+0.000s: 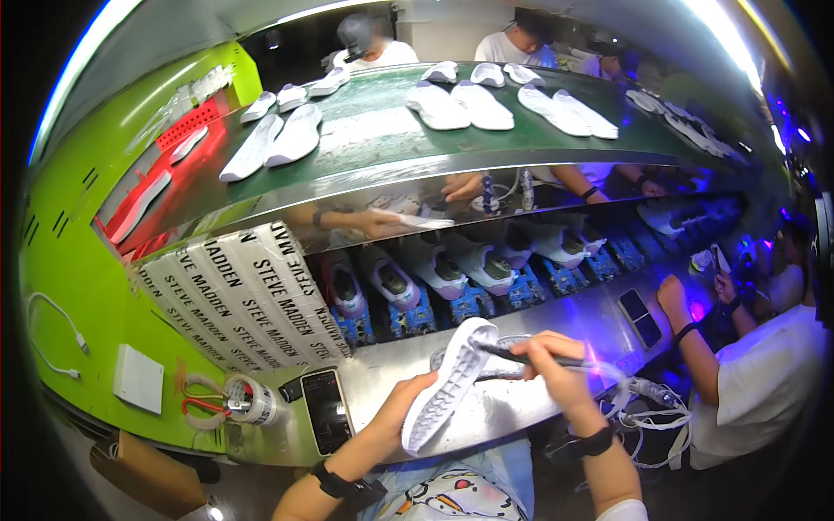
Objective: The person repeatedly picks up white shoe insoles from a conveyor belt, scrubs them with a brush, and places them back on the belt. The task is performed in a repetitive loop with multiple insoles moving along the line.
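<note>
My left hand (397, 415) grips a white shoe sole (445, 392) by its edge and holds it tilted above the metal bench, its studded inner side facing up. In my right hand (560, 382) is a black pen-shaped tool (502, 352), whose tip meets the inside of the sole near its upper end. A pale tube (610, 372) runs close to the tool's rear end. Behind the held sole, a second sole (506, 363) lies on the bench, partly hidden by the sole and my right hand.
Upper shoes (393, 282) on blue supports line the lower shelf. White soles (291, 139) lie on the green belt (365, 130) above. A printed box (252, 295), phone (326, 412), and cup of tools (261, 406) stand left; another phone (640, 319) and a co-worker's arm (699, 356) are right.
</note>
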Available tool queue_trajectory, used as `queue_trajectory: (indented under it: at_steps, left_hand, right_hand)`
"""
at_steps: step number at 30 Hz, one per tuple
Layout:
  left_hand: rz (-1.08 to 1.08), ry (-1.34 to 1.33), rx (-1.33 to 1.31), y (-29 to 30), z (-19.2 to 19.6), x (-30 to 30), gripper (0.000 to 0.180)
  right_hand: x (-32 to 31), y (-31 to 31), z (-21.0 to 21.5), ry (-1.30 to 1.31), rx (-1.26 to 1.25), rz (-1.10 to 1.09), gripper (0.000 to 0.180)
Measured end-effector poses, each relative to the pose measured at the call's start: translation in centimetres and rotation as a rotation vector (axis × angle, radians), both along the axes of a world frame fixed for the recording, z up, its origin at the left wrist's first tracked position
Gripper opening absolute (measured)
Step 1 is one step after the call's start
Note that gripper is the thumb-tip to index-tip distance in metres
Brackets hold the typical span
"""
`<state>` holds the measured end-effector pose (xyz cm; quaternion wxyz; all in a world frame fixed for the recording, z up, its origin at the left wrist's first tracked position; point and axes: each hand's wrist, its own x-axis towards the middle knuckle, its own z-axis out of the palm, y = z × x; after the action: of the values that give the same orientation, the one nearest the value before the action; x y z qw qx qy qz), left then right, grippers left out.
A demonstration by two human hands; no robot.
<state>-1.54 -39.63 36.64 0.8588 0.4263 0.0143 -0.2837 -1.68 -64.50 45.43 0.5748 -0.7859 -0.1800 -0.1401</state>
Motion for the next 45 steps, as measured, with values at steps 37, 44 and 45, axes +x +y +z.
queue_trajectory:
  at_steps: [37, 44, 45]
  left_hand:
    - [0.922, -1.275, 2.146, 5.3, 27.7, 22.1, 0.064]
    - [0.817, -1.087, 1.986, 4.7, 26.7, 36.6, 0.058]
    - [0.886, -1.013, 1.992, 6.3, 25.8, 39.2, 0.056]
  right_hand:
    - [-8.5, -4.6, -9.6, 0.196, 0.564, -0.122, 0.033]
    - [-5.6, -4.0, -3.7, 0.019, 0.345, 0.002, 0.030]
    - [-5.7, -3.9, -3.3, 0.007, 0.330, 0.011, 0.030]
